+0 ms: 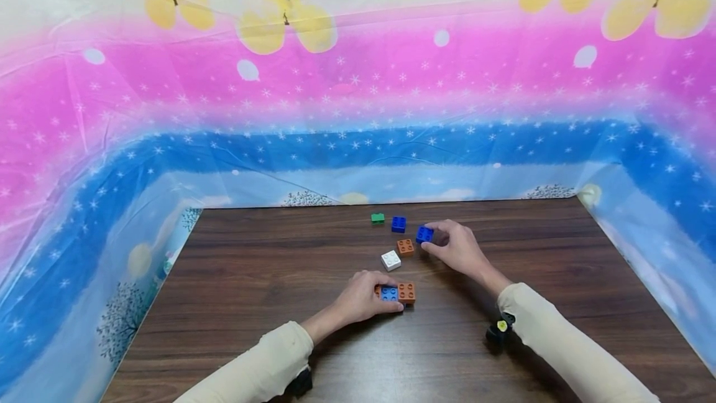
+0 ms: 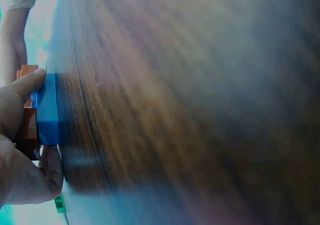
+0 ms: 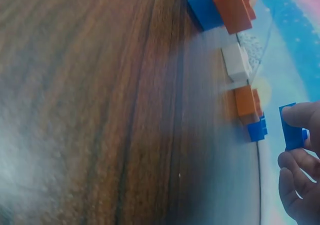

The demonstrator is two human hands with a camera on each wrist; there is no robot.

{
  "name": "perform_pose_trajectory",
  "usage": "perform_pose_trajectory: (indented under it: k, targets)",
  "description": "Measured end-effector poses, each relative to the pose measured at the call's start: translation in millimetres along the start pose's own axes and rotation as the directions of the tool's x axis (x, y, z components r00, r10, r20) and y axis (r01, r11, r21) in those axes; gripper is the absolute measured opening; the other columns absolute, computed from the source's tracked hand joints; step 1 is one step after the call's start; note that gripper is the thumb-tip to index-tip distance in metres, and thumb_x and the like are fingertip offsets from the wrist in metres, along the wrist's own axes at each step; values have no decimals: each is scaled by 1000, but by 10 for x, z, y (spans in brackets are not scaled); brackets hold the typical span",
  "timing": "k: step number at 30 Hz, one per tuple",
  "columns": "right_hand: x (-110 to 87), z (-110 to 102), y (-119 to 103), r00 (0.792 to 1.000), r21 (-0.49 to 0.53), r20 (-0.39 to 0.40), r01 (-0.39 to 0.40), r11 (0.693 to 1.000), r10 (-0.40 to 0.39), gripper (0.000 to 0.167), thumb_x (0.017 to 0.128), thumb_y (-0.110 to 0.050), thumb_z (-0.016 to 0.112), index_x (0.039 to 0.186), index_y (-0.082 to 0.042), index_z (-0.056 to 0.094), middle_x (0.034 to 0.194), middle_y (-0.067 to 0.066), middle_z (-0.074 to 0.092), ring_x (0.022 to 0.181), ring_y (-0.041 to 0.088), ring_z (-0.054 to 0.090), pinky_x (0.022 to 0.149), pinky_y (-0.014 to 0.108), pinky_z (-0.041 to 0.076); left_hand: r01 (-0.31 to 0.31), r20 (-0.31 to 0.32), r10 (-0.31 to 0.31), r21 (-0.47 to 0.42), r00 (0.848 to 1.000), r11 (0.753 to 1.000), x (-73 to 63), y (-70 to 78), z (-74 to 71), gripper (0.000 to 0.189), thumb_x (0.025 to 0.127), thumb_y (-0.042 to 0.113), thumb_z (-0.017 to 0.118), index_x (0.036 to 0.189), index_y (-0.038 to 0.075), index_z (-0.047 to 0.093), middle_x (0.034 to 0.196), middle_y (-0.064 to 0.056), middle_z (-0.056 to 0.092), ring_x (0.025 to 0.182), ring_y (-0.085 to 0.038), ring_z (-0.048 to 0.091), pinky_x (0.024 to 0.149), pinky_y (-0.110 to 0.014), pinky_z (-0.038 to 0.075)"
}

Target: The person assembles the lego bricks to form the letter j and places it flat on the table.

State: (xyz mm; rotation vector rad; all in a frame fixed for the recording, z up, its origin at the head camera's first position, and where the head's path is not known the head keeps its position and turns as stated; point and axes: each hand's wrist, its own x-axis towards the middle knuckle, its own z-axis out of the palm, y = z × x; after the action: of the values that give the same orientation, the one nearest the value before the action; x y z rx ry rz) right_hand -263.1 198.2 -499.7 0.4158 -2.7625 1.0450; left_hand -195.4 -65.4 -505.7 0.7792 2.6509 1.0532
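Note:
My left hand grips a small stack of toy building bricks at the table's middle, thumb and fingers on opposite sides. An orange brick tops its right end, with another orange one partly hidden under the hand. Between them shows a lighter blue part; the left wrist view reveals a long blue base brick underneath. Farther back, my right hand pinches a dark blue brick between thumb and fingers. In the right wrist view this brick is held off the tabletop, its flat side facing the camera.
Loose bricks lie beyond the stack: white, orange, dark blue and a small green one. They stand on a dark wooden table. A printed cloth rises along the table's back and side edges.

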Motion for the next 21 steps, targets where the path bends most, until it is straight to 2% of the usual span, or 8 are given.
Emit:
perform_pose_trajectory:
  k: [13,21]
  targets:
    - [-128,-56,-197,998,50,27,48,998,-50,46,88,-26,82,129,-10,70,104,5,68,82,15,67,70,31,57,-2,-1,2,0,1000,1000,0,-12,3,48,85,40,84,125,15,75,116,-2,74,94,-8,64,78,-25,50]
    - [-220,-72,-264,994,37,42,97,995,-98,44,89,-27,81,129,-14,70,97,-2,67,79,10,64,69,29,55,-22,-3,22,-5,1000,1000,2,-15,8,47,85,39,84,124,15,75,115,-1,75,94,-7,65,78,-25,50]
